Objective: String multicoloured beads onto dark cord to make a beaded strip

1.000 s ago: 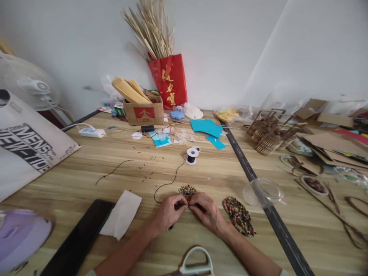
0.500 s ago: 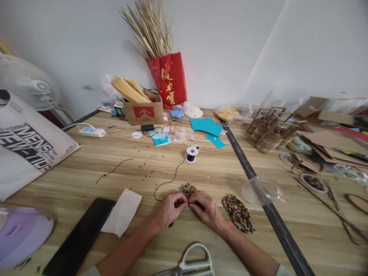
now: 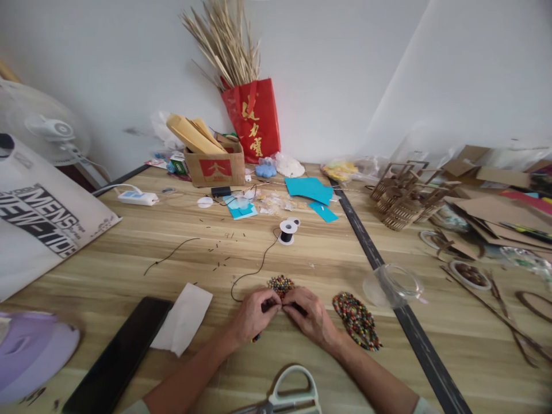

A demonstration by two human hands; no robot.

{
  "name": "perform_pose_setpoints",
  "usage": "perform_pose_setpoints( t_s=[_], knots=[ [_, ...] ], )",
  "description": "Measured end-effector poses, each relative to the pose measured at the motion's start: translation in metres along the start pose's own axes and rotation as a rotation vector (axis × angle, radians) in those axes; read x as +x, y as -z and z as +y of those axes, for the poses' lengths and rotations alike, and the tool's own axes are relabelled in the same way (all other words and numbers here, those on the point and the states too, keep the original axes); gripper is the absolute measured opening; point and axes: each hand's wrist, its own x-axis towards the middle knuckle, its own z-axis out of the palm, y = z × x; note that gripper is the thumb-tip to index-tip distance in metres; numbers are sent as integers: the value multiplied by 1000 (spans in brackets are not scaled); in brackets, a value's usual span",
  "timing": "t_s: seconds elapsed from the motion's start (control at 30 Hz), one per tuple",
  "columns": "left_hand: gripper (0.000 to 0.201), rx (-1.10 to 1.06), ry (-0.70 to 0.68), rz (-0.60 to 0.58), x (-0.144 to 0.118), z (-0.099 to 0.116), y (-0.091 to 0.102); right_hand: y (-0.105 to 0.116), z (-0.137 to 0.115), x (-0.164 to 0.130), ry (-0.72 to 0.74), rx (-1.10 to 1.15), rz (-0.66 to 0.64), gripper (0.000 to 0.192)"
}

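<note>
My left hand (image 3: 257,313) and my right hand (image 3: 309,313) meet at the fingertips, both pinched closed. A thin black cord (image 3: 252,273) runs from a white spool (image 3: 288,231) down to my left hand. A few strung beads (image 3: 256,337) show below that hand. What the right fingertips pinch is too small to make out. Just beyond the fingers lies a heap of small multicoloured beads (image 3: 281,284). To the right of my right hand rests a coiled string of similar beads (image 3: 357,321).
Scissors (image 3: 295,391) lie at the near edge. On the left are a black phone (image 3: 118,356), white paper (image 3: 183,319) and a loose cord (image 3: 172,253). A clear plastic container (image 3: 392,286) and small woven baskets (image 3: 401,201) stand right. Blue sheets (image 3: 308,190) lie farther back.
</note>
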Motion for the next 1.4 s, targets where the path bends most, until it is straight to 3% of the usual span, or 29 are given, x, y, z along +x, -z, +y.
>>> perform_pose_setpoints(
  t_s=[1.4],
  knots=[
    [9, -14, -32, -38, 1, -9, 2, 1, 0, 1, 32, -31, -4, 11]
  ],
)
